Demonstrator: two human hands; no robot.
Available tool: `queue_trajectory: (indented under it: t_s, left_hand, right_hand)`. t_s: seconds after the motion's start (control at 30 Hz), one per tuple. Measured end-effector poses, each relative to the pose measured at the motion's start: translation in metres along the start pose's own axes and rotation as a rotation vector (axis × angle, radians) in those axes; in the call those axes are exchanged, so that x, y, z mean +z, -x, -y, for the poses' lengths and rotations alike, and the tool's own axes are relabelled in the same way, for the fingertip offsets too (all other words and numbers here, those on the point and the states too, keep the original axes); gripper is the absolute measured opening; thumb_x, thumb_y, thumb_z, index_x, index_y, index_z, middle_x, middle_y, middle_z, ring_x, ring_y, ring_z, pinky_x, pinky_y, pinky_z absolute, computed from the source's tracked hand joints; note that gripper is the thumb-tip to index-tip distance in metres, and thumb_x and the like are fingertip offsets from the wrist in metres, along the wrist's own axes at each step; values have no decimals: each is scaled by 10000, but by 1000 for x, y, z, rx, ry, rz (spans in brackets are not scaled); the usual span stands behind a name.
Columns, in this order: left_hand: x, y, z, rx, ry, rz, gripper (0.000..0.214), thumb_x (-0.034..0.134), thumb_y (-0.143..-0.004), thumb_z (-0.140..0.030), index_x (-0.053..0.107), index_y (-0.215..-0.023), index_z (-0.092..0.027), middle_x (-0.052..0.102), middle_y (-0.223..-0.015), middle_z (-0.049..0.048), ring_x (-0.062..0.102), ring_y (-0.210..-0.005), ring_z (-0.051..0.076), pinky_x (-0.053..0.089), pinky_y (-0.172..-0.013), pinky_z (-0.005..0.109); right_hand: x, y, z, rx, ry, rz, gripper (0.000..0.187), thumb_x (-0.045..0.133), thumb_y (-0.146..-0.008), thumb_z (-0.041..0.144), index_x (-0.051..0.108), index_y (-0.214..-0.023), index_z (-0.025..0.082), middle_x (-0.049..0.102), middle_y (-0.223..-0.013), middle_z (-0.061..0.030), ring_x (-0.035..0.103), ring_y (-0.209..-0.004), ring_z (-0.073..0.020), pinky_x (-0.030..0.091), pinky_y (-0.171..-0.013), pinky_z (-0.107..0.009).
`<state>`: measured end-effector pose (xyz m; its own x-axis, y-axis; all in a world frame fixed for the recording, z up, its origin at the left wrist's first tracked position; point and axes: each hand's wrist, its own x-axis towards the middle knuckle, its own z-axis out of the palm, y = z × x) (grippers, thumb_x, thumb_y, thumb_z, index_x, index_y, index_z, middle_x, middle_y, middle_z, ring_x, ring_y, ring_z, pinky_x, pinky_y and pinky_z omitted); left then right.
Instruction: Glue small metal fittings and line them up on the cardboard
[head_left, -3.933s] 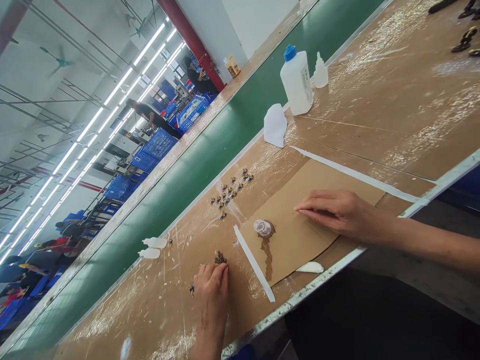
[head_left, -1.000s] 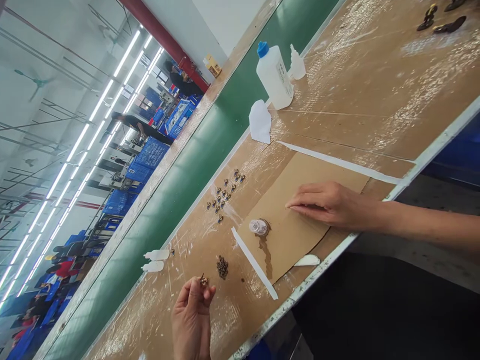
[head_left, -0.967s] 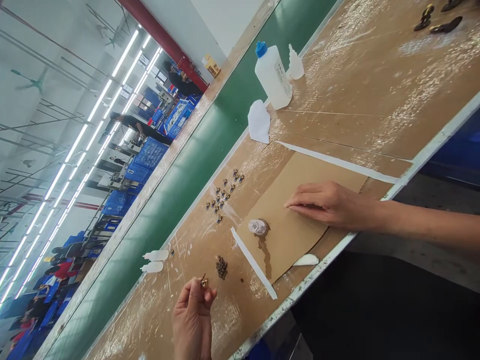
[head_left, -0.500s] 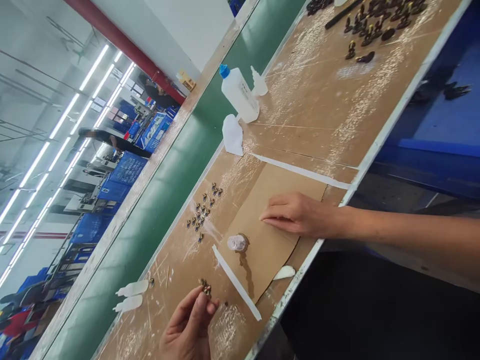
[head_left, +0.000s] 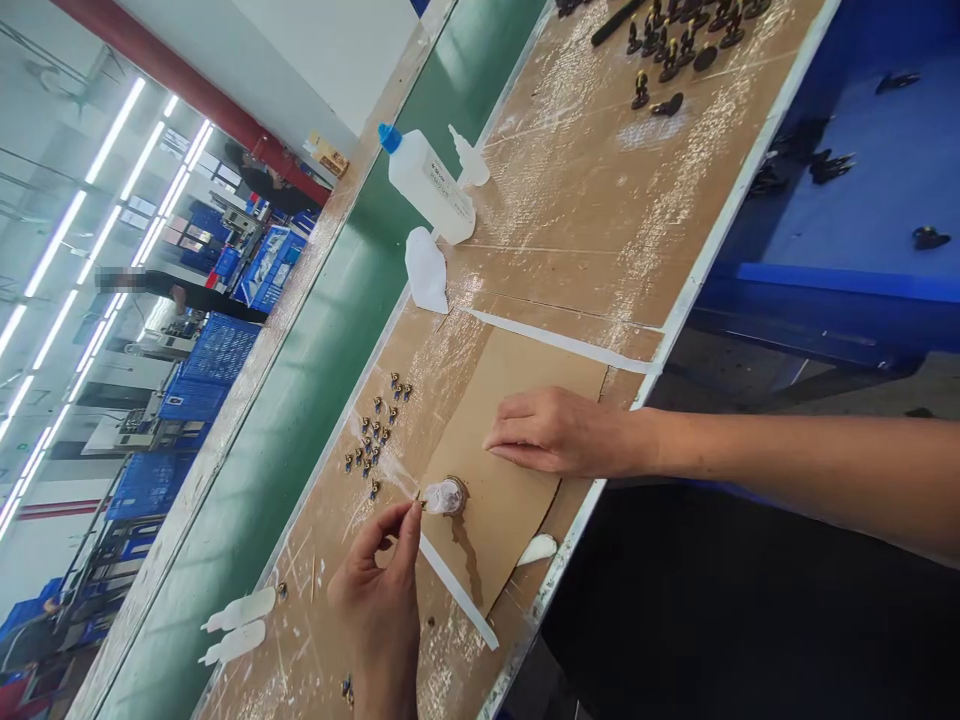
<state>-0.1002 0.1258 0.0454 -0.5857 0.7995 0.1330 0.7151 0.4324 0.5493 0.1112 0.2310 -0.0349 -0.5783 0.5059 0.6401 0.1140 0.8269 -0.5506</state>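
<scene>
Nearest, at 6 o'clock, the left hand pinches a tiny brass part right at a clear domed glue blob; the open right hand lies flat on brown cardboard. Loose fingers could drop the part.

We record a small brass-look metal fitting, a matt brown cardboard sheet, a smooth white plastic bottle, and a glossy, scratched tan benchtop.

place: factory workshop | signs: long workbench, green conveyor belt, blue plastic crates, strip lights
</scene>
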Motion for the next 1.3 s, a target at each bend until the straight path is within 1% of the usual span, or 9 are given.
queue_trajectory:
  t_s: [0.2,0.37,0.47,0.57,0.77,0.93,1.1,1.23,1.3]
  left_hand:
    - [7,-8,-4,121,-62,-7,293,686,-644,-507,726,-739,-233,639,-648,-9,594,-633,155,475,-664,273]
    - [4,-12,-7,101,-120,62,257,694,-640,-483,729,-723,-242,638,-644,-15,569,-626,141,457,-669,255]
    - [1,-13,-7,92,-107,47,259,707,-613,-478,727,-702,-236,623,-612,-15,551,-590,143,460,-642,262]
    - [3,-13,-7,118,-90,29,253,702,-619,-474,722,-689,-231,623,-617,-10,543,-587,145,460,-643,266]
    - [2,-12,-7,182,-127,90,232,684,-655,-467,723,-708,-245,635,-644,-10,545,-615,149,457,-654,263]
    - [3,-11,-7,212,-140,37,212,680,-661,-451,709,-680,-242,630,-628,-8,545,-612,151,456,-655,261]
    - [5,-8,-6,229,-172,63,229,671,-680,-473,712,-713,-250,617,-650,-20,560,-619,145,451,-685,263]
    - [5,-7,-6,233,-163,24,187,672,-690,-438,703,-699,-254,614,-652,-21,541,-641,142,436,-688,251]
    - [5,-8,-6,212,-160,63,208,668,-694,-458,708,-722,-256,624,-671,-19,541,-650,142,436,-686,251]
  right_hand:
    - [0,1,0,4,20,9,237,448,-932,201,667,-891,120,618,-785,-73,562,-758,-142,423,-668,-247]
    - [-2,0,2,3,31,10,254,445,-933,199,676,-886,108,623,-783,-75,556,-751,-143,421,-660,-246]
    - [-3,0,2,5,37,14,252,451,-930,197,680,-888,103,621,-773,-72,551,-742,-144,419,-654,-248]
    - [-2,-1,2,-2,43,7,239,461,-926,193,679,-886,105,622,-775,-71,550,-742,-143,416,-656,-247]
    - [-2,0,2,-9,45,2,232,455,-929,190,670,-880,116,620,-774,-71,554,-744,-142,417,-661,-249]
    - [-3,0,3,-5,41,-5,244,440,-936,193,665,-878,117,614,-772,-75,550,-746,-142,415,-657,-246]
    - [-3,1,2,-4,37,6,233,444,-935,199,659,-881,126,609,-767,-69,545,-738,-140,410,-653,-248]
    - [-3,1,2,4,16,9,234,446,-933,196,662,-888,118,609,-777,-72,550,-749,-141,414,-662,-249]
    - [-3,1,2,11,9,13,238,445,-933,195,664,-891,115,608,-779,-73,552,-755,-142,416,-666,-248]
